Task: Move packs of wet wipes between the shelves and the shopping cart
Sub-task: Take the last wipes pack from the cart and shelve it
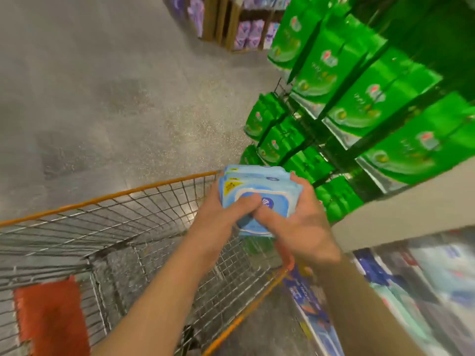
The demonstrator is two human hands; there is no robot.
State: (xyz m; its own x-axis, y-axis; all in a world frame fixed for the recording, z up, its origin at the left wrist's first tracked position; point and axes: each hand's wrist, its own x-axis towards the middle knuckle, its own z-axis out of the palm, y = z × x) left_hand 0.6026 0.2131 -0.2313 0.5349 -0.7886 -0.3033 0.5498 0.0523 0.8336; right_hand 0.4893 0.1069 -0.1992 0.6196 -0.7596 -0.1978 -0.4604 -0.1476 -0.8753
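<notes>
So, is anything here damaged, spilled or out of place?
Nothing stands out. Both hands, left and right, hold a neat stack of light-blue wet-wipe packs above the orange-rimmed wire shopping cart.

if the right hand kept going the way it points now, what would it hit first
The right hand, gripping the blue wipes with the left hand, points up and away toward the hanging green packs. Those probably come first, though depth is unclear.
</notes>
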